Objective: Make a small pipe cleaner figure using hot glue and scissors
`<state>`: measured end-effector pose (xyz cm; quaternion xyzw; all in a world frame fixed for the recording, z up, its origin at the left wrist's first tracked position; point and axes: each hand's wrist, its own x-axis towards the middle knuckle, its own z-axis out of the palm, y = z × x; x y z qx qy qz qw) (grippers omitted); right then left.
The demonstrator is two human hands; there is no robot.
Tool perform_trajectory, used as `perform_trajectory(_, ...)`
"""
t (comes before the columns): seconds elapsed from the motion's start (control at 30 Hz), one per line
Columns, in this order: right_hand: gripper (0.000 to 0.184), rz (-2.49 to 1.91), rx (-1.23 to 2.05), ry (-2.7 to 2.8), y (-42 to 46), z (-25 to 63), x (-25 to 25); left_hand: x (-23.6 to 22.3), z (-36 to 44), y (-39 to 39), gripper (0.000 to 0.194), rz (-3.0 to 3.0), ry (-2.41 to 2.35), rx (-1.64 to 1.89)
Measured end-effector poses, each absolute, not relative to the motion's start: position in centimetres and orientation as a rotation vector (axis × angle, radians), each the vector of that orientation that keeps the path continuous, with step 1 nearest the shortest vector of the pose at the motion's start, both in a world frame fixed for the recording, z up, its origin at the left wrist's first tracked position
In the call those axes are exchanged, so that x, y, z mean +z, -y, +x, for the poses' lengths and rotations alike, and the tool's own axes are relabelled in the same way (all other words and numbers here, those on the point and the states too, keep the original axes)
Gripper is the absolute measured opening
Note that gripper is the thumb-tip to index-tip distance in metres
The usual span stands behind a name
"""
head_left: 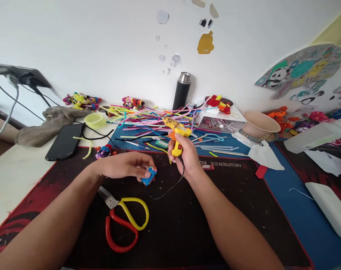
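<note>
Head view: a black, red-edged mat (187,228) is seen below.
Left hand (128,165): pinched on a small blue fuzzy piece (149,177), held above the mat.
Right hand (189,155): wrapped around a yellow plastic glue gun (183,129).
Red-and-yellow-handled metal scissors (127,214): laid near left.

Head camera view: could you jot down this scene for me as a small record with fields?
Left grip: holds a small blue piece
Right grip: holds a yellow glue gun
Scissors: one red handle, one yellow; lying on the dark mat
Beyond both grips: a loose pile of colourful thin strips
By the wall: a black flask, standing
Toward the left: a black phone, lying flat
</note>
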<state>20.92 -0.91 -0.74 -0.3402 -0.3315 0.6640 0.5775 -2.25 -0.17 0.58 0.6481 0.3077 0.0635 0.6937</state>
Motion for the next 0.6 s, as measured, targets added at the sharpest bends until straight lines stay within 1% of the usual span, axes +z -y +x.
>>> perform_trajectory(0.07,0.034,-0.785,1.556,0.785,1.0,20.8,-0.6,0.8,-2.4,0.1,0.031,1.398,-0.682,0.274)
perform_trajectory(0.2,0.034,-0.710,1.620,0.773,1.4,20.6,0.2,0.7,-2.8,-0.6,0.034,1.219,-0.798,0.748)
perform_trajectory(0.27,0.036,-0.664,1.679,0.747,1.6,20.5,0.6,0.4,-2.9,-1.1,0.038,1.084,-0.837,0.980)
perform_trajectory(0.3,0.036,-0.636,1.710,0.733,1.8,20.5,0.6,0.2,-2.9,-1.3,0.040,1.032,-0.848,1.042)
perform_trajectory(0.43,0.039,-0.544,1.812,0.682,2.2,20.3,0.3,-0.5,-2.8,-1.7,0.041,0.946,-0.818,1.134)
perform_trajectory(0.6,0.045,-0.586,1.863,0.729,2.5,20.0,-0.1,-0.9,-2.7,-1.8,0.040,0.931,-0.792,1.157)
